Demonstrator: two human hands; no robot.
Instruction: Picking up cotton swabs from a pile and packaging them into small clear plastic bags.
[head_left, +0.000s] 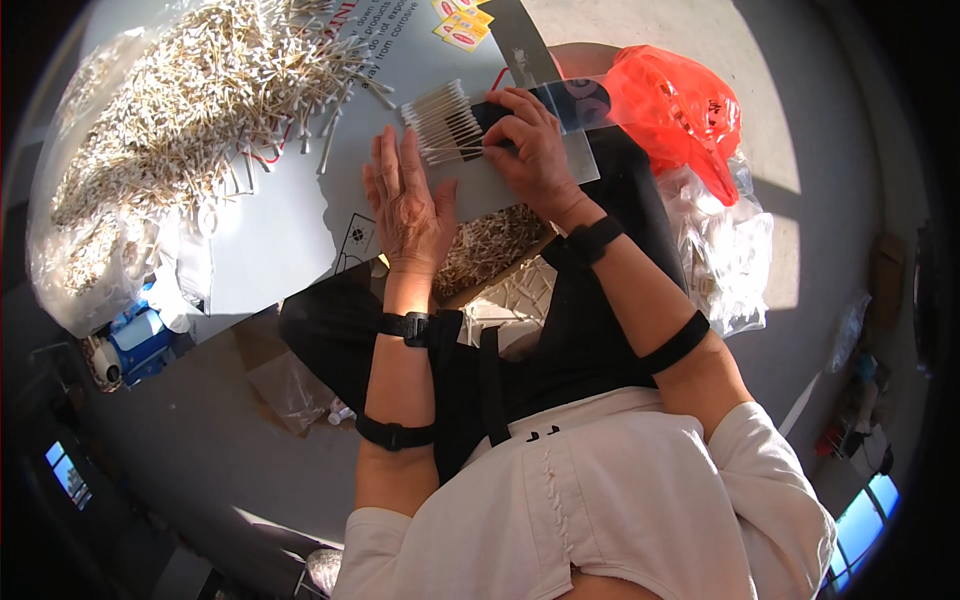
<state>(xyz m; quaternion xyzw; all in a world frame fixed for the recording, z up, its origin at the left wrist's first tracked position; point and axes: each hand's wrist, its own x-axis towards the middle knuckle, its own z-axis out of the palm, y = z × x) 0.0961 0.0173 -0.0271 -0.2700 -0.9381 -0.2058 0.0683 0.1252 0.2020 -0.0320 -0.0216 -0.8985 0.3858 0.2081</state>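
Looking down, head view: neat bundle of cotton swabs (445, 122) pinned on grey board (290, 225) by right hand (535, 150), fingers clenched over swab sticks, likely so row is kept aligned. Left hand (405, 205) laid flat, fingers released, just beside bundle, steadying board. Loose swab heap (190, 95) spread at far left. Red plastic bag (680, 105) at right. Right fingertips hidden; grip detail hard to make out.

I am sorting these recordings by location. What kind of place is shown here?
Probably an informal packing spot, at home or in a small workshop. A big pile of cotton swabs lies on a flat board, bags of goods sit on the bare floor, and the person works seated.
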